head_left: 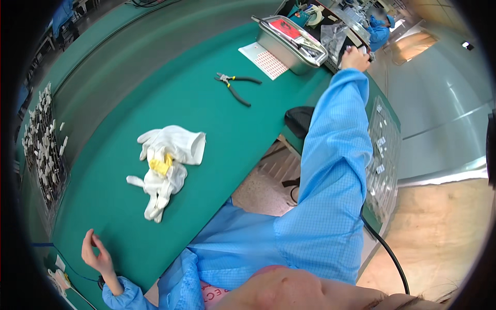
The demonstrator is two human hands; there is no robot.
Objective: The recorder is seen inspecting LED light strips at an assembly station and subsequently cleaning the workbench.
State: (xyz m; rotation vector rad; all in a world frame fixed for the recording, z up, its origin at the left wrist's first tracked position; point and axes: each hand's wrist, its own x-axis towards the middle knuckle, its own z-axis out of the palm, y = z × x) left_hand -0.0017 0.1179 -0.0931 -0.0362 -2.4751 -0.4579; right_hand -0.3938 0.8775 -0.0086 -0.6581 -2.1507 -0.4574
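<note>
My left hand (pixel 96 253) is raised at the green table's near left side, its fingers loosely bent and apart, with nothing in it. At the far right, my right arm stretches out and my right hand (pixel 355 58) is closed beside a dark bin; whatever it grips is hidden, though something whitish shows at its fingers. White work gloves (pixel 173 144), with a yellow piece (pixel 161 164) among them, lie crumpled on the table between my hands. Beyond them rest diagonal cutters (pixel 235 85) with dark handles, spread apart.
A metal tray (pixel 289 49) holding a red card and tools stands at the back beside a sheet of red labels (pixel 264 61). A black pouch (pixel 299 121) is near my right arm. White-tipped cable parts (pixel 44 150) fill the left; a clear tray (pixel 383 160) is at right. A person (pixel 380 32) is far off.
</note>
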